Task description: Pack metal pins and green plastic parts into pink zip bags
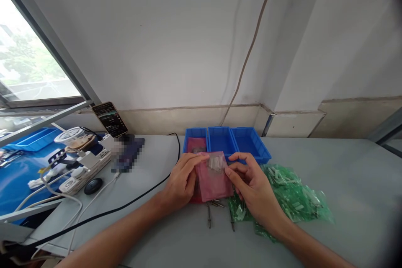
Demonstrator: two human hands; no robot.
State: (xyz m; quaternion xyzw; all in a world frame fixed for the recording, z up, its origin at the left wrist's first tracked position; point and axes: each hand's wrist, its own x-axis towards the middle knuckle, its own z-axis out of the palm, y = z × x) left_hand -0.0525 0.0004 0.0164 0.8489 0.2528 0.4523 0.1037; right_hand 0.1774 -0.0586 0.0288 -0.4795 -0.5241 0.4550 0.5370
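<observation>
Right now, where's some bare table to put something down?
Right of the green plastic bags, and between the black cable and white cable, the gray table is bare. It's crowded from the blue bins down to the metal fasteners.

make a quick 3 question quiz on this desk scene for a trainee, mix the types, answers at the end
1. True or false: the left hand and the right hand both touch the raised pink bag.

2. In the row of blue trays, which one holds a pink packet?
a) right
b) middle
c) left

3. Fill the gap: the green plastic bags lie nearer the ____ hand.

Key: 1 true; 2 c; 3 right
</observation>
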